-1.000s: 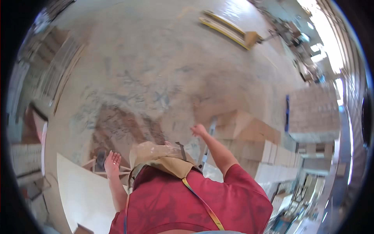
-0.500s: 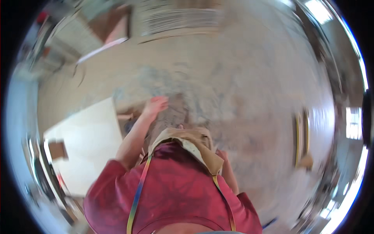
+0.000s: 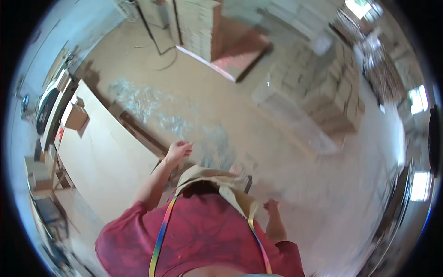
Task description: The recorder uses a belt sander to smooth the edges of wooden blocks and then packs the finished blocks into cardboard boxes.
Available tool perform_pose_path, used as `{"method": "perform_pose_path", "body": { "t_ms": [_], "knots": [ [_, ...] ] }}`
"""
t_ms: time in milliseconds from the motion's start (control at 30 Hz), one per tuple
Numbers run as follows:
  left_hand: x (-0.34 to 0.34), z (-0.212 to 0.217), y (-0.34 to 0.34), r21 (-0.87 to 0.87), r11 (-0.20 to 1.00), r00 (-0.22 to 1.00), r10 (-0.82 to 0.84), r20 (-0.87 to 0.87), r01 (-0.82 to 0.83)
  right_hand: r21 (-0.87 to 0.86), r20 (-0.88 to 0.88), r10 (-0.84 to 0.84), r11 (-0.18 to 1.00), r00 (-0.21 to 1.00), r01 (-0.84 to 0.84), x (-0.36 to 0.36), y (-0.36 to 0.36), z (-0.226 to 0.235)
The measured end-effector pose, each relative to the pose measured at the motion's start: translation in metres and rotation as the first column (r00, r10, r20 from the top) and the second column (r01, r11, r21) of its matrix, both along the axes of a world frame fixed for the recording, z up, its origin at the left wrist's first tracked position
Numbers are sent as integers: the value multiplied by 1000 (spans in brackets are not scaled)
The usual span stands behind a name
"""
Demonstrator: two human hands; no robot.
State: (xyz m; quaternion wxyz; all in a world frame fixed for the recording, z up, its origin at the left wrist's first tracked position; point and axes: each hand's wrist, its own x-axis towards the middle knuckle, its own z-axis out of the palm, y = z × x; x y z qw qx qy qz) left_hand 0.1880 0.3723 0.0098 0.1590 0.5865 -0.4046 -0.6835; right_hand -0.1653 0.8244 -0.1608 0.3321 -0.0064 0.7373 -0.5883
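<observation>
My left hand (image 3: 179,152) is held out in front of me, close to the edge of a large pale board table (image 3: 110,152). Its fingers are loosely bent and apart, and nothing shows in them. Lower and to the right hangs my right hand (image 3: 272,205), small and slightly blurred, beside the tan apron (image 3: 207,177) that I wear. Its fingers look loosely bent, with nothing visible in them. A brown cardboard box (image 3: 76,117) sits on the table's far left part.
Stacked flat cartons (image 3: 196,27) stand at the top beside a reddish sheet (image 3: 242,55). Further right is a wrapped stack of cartons (image 3: 318,97). The brown floor has pale scuffed patches (image 3: 138,101). A black stand with a cable (image 3: 150,32) is at the upper left.
My view has turned left, bringing the table and the carton stacks further into sight. My right hand has come out from beside the apron.
</observation>
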Motion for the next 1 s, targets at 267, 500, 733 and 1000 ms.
{"method": "perform_pose_path", "body": {
  "t_ms": [267,500,733,1000],
  "knots": [
    [-29,-11,72,16,939,927,341,-155,-342,-50,37,172,984,984,-171,-351,-263,57],
    [-75,-13,43,-25,841,830,529,-175,-541,44,40,599,798,799,-601,-256,-431,22],
    [-80,31,53,-157,691,706,704,-76,-706,238,83,875,447,477,-862,-212,-487,14],
    [-52,2,82,50,355,345,928,-138,-934,341,126,989,-114,-75,-933,-139,-716,-1]
  ]
}}
